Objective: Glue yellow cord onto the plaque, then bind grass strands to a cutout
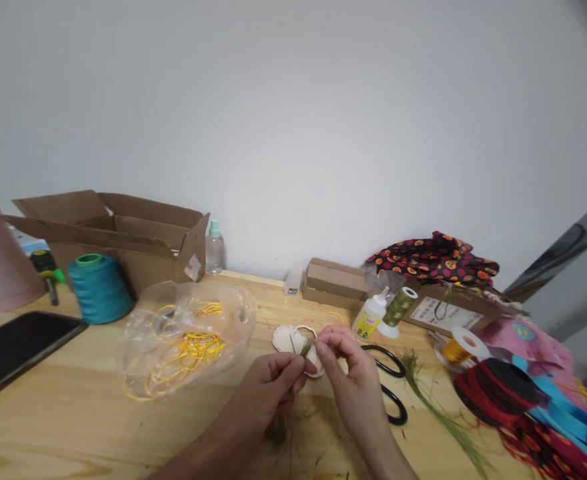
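My left hand (279, 381) is closed in a pinch on a small bundle of green thread (306, 348), whose looped top stands up above the thumb. A darker green tuft (276, 430) hangs below the same hand. Close beside it, my right hand (351, 370) has thumb and forefinger pressed together by the bundle; whatever strand they grip is too fine to make out. Behind the fingers lie pale flat cut-out pieces (283, 339), one ring-shaped, partly hidden. Black-handled scissors (397, 408) rest right of my right hand, blades covered by it.
Loose green threads (443, 417) lie at the right, near red cord (496, 390). Behind stand a glue bottle (369, 319), a green thread spool (399, 308) and a small carton (336, 280). Leftward are a bag of yellow cord (193, 347), a teal cone (99, 290) and a phone (21, 353).
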### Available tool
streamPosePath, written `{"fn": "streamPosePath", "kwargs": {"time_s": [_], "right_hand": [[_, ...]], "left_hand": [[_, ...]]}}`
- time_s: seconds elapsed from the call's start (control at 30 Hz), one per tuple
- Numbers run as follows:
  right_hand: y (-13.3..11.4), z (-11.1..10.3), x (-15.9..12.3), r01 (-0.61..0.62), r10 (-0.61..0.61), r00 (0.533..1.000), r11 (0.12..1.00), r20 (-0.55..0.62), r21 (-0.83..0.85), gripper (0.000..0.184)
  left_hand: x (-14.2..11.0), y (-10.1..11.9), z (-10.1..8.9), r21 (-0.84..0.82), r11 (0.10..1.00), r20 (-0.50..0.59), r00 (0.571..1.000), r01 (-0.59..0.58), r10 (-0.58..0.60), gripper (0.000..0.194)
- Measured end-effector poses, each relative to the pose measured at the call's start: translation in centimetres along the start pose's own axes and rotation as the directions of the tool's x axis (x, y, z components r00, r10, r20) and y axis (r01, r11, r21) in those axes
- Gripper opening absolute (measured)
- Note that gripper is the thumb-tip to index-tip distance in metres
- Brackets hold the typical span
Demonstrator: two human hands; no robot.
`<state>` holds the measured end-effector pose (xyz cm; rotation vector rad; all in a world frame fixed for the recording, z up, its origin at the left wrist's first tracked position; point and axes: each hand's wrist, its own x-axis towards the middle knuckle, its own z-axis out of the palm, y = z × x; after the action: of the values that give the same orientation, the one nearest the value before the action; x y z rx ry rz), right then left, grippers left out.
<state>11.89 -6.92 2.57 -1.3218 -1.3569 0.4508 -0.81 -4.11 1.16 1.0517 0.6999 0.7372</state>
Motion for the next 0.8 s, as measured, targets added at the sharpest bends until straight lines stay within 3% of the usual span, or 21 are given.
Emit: {"fn": "streamPosePath", "kwargs": {"time_s": [0.13, 0.23, 0.37, 0.53, 0.63, 0.8], "right_hand": [[0.4, 0.1, 0.1, -0.12, 0.136, 0.989, 0.97, -0.063, 0.211, 0.016], [0.8, 0.4, -0.2, -0.223, 0.227, 0.974, 0.933, 0.019, 0.281, 0.021], [0.8, 1.0, -0.7, -0.238, 0.195, 0.963, 0.939, 0.186, 0.248, 0.022], [-0.1, 1.2, -0.7, -0.24, 0.188, 0.966, 0.907, 0.177, 0.345, 0.013], [-0.4, 1.0, -0.7, -0.26, 0.195, 0.961, 0.88, 0.197, 0.396, 0.019], [0.0, 1.1, -0.8, -0.291, 0.213, 0.953, 0.842, 0.217, 0.454, 0.012]], "left_hand": [[0.1, -0.3, -0.3, -0.012, 1.0, 0.02, 1.0, 0.002, -0.002, 0.04], [0.1, -0.4, -0.4, -0.034, 0.999, 0.018, 1.0, -0.008, 0.009, 0.037], [0.0, -0.2, -0.2, -0.018, 1.0, -0.006, 1.0, -0.013, 0.013, 0.041], [0.1, -0.2, -0.2, 0.071, 0.997, 0.027, 0.999, -0.025, 0.023, 0.042], [0.1, -0.5, -0.5, 0.053, 0.998, 0.041, 0.999, -0.034, 0.032, 0.041], [0.0, -0.6, -0.7, -0.024, 1.0, 0.075, 0.997, -0.016, 0.017, 0.039]]}}
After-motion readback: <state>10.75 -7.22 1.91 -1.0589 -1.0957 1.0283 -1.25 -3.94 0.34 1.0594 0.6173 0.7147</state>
